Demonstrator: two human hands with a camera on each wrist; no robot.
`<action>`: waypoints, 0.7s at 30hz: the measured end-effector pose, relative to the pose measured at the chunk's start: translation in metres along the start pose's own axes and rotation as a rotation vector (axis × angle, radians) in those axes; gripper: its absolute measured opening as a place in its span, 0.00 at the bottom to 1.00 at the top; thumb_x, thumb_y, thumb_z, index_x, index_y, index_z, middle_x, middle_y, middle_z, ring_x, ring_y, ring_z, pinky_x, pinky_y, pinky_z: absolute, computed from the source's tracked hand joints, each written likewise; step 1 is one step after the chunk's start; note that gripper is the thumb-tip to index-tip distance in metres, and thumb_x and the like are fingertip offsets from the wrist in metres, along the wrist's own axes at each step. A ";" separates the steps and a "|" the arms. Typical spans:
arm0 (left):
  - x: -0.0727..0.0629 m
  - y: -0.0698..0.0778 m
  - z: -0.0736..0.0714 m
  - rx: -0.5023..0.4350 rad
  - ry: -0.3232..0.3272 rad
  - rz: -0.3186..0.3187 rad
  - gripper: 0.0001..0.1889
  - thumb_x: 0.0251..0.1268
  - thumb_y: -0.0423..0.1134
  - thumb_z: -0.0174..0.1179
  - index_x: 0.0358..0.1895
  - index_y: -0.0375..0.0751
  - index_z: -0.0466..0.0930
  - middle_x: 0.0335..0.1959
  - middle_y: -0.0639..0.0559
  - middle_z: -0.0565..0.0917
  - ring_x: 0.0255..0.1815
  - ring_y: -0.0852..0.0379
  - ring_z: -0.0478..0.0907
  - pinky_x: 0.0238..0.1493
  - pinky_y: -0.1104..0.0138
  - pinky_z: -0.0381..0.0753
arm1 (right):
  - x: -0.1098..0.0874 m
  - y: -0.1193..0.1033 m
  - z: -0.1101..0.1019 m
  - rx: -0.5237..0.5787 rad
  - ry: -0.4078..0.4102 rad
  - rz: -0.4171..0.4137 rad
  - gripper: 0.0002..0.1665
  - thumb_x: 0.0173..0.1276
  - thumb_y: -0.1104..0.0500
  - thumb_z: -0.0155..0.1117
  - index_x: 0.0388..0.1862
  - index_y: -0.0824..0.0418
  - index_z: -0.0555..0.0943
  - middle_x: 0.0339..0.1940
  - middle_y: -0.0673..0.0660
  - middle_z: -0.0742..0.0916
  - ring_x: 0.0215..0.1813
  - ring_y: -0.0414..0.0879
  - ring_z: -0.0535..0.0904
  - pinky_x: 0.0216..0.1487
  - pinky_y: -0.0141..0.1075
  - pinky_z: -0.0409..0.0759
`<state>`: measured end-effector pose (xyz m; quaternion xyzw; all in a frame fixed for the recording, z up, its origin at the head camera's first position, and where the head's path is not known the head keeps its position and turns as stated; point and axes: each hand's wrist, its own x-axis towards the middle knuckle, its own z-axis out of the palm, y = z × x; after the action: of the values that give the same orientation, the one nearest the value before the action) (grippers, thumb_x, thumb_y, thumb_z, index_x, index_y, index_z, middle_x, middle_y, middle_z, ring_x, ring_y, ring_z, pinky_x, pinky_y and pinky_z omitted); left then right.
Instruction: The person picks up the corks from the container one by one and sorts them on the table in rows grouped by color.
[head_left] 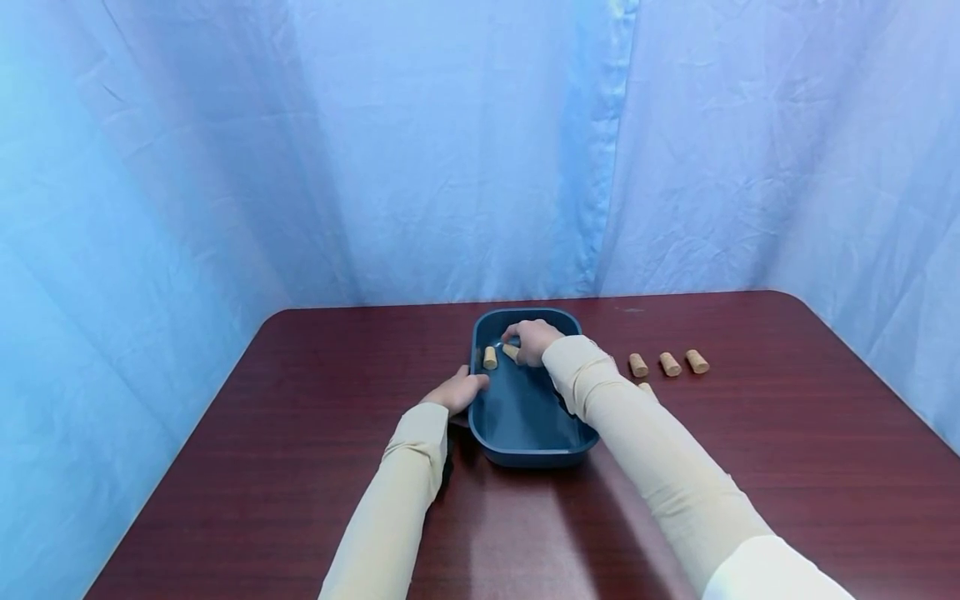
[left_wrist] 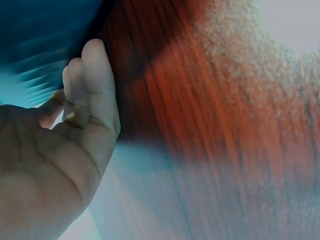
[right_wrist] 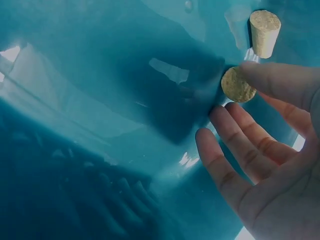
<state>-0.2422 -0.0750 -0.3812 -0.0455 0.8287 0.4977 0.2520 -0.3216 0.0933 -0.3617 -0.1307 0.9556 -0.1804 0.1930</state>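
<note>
Right hand (head_left: 536, 341) seemingly pinches a partly hidden cork (right_wrist: 235, 87).

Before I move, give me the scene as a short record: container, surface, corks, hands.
Container: dark blue, rounded-rectangular plastic tray
Surface: dark red-brown wood-grain table
Corks in tray: tapered tan cork stopper near the left wall; second cork beside it
Corks on table: three corks in a row right of the tray; another cork partly behind the cream sleeve
Left hand: grips the tray's left side, thumb over the rim
Right hand: over the tray, thumb at the second cork; whether pinched, unclear
</note>
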 end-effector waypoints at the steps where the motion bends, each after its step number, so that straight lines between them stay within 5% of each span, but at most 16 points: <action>1: 0.000 0.001 0.000 0.007 -0.002 0.004 0.37 0.69 0.43 0.44 0.79 0.33 0.49 0.72 0.30 0.63 0.63 0.36 0.72 0.57 0.49 0.79 | 0.000 0.000 0.000 -0.002 -0.001 0.000 0.29 0.74 0.68 0.58 0.73 0.57 0.74 0.68 0.67 0.77 0.49 0.55 0.77 0.44 0.44 0.76; 10: -0.006 0.001 0.001 -0.013 0.000 0.009 0.37 0.72 0.43 0.44 0.80 0.35 0.47 0.74 0.31 0.62 0.66 0.36 0.70 0.63 0.46 0.73 | 0.000 0.002 0.003 -0.019 0.017 -0.023 0.27 0.76 0.65 0.58 0.72 0.58 0.75 0.67 0.67 0.78 0.45 0.54 0.77 0.42 0.43 0.76; 21: 0.001 -0.002 0.001 -0.003 0.000 0.001 0.39 0.73 0.44 0.43 0.82 0.37 0.41 0.77 0.33 0.59 0.67 0.37 0.68 0.67 0.47 0.68 | -0.002 0.002 0.003 -0.016 0.017 -0.021 0.26 0.75 0.60 0.63 0.70 0.59 0.76 0.65 0.66 0.79 0.52 0.55 0.79 0.50 0.46 0.79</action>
<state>-0.2420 -0.0747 -0.3832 -0.0455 0.8280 0.4991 0.2515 -0.3184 0.0948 -0.3647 -0.1408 0.9571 -0.1760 0.1821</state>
